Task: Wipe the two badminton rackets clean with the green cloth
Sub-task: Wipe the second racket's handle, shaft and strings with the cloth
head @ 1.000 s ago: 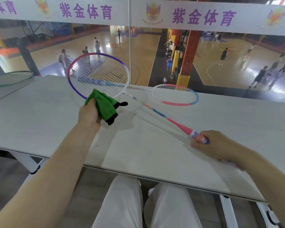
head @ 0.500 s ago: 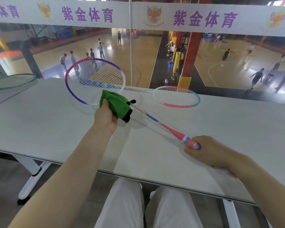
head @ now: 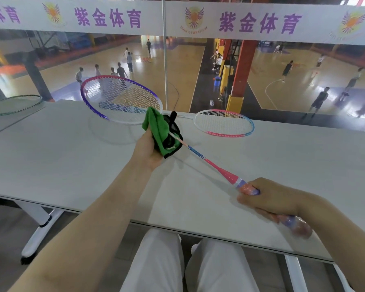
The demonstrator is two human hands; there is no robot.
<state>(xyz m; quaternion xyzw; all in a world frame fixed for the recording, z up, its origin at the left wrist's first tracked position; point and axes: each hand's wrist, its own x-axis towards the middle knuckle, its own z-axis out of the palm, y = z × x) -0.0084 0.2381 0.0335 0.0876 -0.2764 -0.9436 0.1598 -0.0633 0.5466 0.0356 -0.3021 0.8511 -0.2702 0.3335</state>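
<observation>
My right hand [head: 268, 200] grips the handle of a racket whose purple and pink head [head: 120, 98] is raised above the white table [head: 72, 165]; its pink and blue shaft [head: 207, 162] runs down to my grip. My left hand [head: 149, 149] holds the green cloth [head: 157, 127], black-edged, folded round the shaft just below the head. A second racket [head: 223, 122], with a white, pink and blue frame, lies flat at the table's far edge to the right of the cloth.
A green-framed racket [head: 15, 104] lies on a neighbouring table at the far left. A glass barrier with a vertical post [head: 164, 70] stands behind the table, overlooking courts with players. My white-trousered legs [head: 177, 264] sit under the near edge.
My left hand has slid the cloth from the frame's lower rim down onto the shaft, toward my right hand. The racket head has swung a little to the right.
</observation>
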